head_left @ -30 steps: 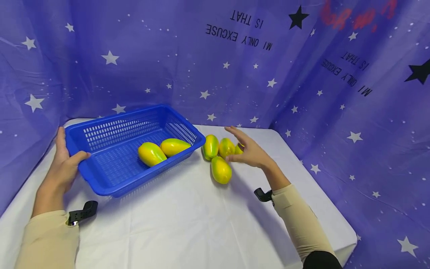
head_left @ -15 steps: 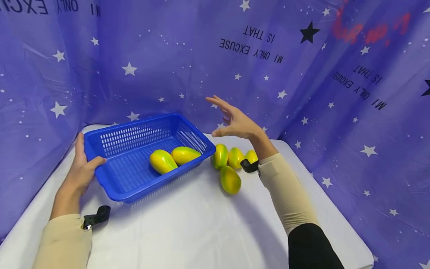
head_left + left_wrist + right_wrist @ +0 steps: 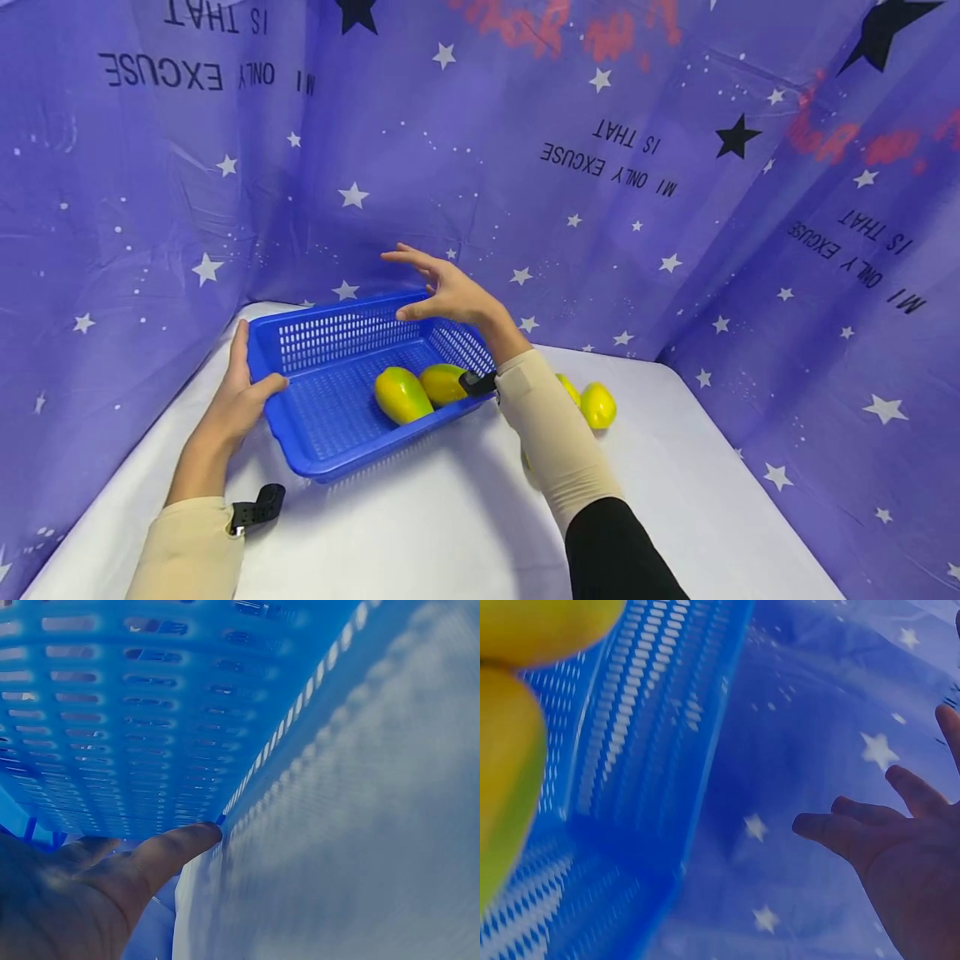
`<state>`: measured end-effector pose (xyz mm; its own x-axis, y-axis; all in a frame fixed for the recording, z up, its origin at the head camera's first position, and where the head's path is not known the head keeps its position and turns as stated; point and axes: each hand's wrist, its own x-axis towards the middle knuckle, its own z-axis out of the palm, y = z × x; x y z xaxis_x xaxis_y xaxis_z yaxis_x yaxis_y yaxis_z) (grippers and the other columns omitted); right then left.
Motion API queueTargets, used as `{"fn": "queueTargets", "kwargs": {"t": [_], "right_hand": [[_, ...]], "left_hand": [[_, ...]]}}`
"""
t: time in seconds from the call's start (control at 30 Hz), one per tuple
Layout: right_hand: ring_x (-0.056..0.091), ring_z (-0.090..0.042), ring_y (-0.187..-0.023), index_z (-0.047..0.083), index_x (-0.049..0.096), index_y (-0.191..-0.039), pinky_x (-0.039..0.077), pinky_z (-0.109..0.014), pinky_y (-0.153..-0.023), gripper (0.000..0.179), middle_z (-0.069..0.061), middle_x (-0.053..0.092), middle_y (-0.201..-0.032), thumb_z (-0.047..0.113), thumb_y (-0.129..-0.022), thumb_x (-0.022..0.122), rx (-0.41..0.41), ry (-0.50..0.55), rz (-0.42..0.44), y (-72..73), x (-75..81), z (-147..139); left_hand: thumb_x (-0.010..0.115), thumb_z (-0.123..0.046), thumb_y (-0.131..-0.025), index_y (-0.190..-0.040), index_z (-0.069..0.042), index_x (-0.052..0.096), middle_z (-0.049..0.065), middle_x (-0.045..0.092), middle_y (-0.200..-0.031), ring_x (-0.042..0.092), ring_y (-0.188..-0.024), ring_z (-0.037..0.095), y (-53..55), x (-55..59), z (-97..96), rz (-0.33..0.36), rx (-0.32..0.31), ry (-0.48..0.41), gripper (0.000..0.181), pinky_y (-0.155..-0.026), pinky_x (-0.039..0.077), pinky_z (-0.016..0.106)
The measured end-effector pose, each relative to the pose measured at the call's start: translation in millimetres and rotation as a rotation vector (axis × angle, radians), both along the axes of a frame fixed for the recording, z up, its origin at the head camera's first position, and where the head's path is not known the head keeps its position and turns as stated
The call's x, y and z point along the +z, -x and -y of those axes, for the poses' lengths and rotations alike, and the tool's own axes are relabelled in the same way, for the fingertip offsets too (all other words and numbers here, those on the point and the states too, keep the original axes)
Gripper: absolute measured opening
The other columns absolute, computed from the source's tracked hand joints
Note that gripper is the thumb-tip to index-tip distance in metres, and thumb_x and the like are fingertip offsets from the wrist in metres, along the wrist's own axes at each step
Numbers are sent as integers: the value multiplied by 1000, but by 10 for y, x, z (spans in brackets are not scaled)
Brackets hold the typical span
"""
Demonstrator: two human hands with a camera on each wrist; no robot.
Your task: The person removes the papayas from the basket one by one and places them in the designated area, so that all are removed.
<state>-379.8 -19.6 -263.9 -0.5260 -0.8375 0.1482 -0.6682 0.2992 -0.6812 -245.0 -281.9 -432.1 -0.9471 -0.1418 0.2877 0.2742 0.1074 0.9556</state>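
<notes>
My left hand point(image 3: 238, 398) grips the left end of a blue plastic basket point(image 3: 322, 460), thumb over the rim, fingers along the outside. The basket looks tilted, and its perforated wall fills much of the left wrist view. Two glossy yellow-green mangoes lie inside: one mango point(image 3: 402, 397) nearer the middle, another mango point(image 3: 441, 383) towards the right end, partly behind my right wrist strap. Above the basket's far rim is my right hand point(image 3: 450, 293), fingers spread and holding nothing. The right wrist view shows that hand point(image 3: 915, 862) apart from the basket.
On the white-covered table point(image 3: 675, 483), right of the basket, a mango point(image 3: 598, 406) is visible. Other mangoes there are mostly hidden by my right forearm. A purple curtain point(image 3: 487, 200) with stars closes off the back and sides.
My right hand has moved left and up from beside the loose mangoes to above the basket's far side, empty throughout. The head view has shifted left. My left hand keeps its grip on the basket.
</notes>
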Motion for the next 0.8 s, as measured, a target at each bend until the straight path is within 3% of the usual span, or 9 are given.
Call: {"fn": "queueTargets", "kwargs": {"t": [0.2,0.37,0.57,0.67,0.8], "right_hand": [[17,-13,-134,29,39,-137,24,-49,-103,74,18,12,-147,27,-73,75,28,-92,32,214,-413,280],[12,-10,-134,42,33,-137,22,-53,-102,88,24,14,-145,38,-63,80,102,-312,99,405,-721,366],[-2,-11,-136,57,16,-136,12,-54,-104,108,25,-1,-147,40,-53,84,158,-681,183,339,-896,380],[-9,-15,-136,63,14,-132,8,-57,-103,109,21,-4,-148,46,-49,83,132,-821,131,310,-927,433],[-11,-17,-136,67,13,-128,7,-58,-103,108,17,-4,-149,47,-48,82,127,-930,88,275,-927,499]], "left_hand": [[46,-3,-82,-141,-30,-21,-1,-22,-148,-18,-133,22,-25,-16,7,38,9,63,93,-100,-10,57],[48,-2,-81,-141,-33,-18,-2,-20,-149,-15,-134,21,8,23,-5,29,13,40,95,-102,-10,55],[48,-2,-80,-141,-34,-17,-2,-19,-149,-12,-134,23,31,41,-38,30,8,22,95,-102,-9,55],[48,-2,-80,-141,-34,-17,-2,-19,-149,-11,-134,24,22,27,-30,47,13,20,95,-102,-8,56],[47,-3,-81,-141,-36,-18,-3,-20,-149,-13,-134,26,13,6,-15,72,28,29,94,-101,-9,58]]}}
